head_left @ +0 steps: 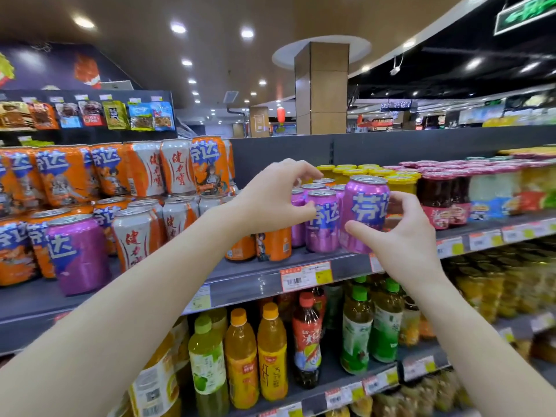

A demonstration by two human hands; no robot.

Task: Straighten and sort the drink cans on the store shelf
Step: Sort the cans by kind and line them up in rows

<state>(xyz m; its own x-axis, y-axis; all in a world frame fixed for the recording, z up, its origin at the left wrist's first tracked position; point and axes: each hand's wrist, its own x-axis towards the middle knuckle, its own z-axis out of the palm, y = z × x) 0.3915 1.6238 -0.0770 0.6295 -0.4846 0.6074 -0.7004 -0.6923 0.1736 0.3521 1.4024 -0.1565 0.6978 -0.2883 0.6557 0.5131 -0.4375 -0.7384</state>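
Note:
My right hand (400,233) grips a purple drink can (365,212), tilted slightly left, at the front of the grey shelf (258,275). My left hand (276,197) reaches over a group of upright purple cans (322,221); its thumb touches the front one and its fingers curl above the cans behind. Two orange cans (272,243) stand just left of the purple group, partly hidden by my left wrist. Far left, stacked orange and white-and-orange cans (177,167) fill the shelf, with one purple can (78,254) standing among them at the front.
Jars with yellow and pink lids (439,200) stand right of the purple cans. Price tags (305,275) line the shelf edge. Bottled juices and teas (270,353) fill the shelf below. Snack packets (114,114) hang upper left.

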